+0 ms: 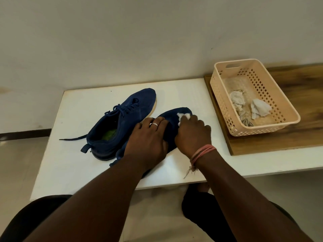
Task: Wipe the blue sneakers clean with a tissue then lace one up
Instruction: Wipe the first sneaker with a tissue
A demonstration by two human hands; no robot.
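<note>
Two blue sneakers lie on the white table (73,154). The left sneaker (120,123) is laced, toe pointing away, with one lace end trailing to the left. The right sneaker (172,123) lies under both my hands. My left hand (148,142), wearing a ring, grips its middle from above. My right hand (192,135) holds a crumpled white tissue (183,117) pressed against the toe area. Much of this sneaker is hidden by my hands and forearms.
A peach plastic basket (283,109) stands on a wooden board (300,88) at the right, holding crumpled used tissues (260,109). A wall runs behind the table. My knees show below the table's front edge.
</note>
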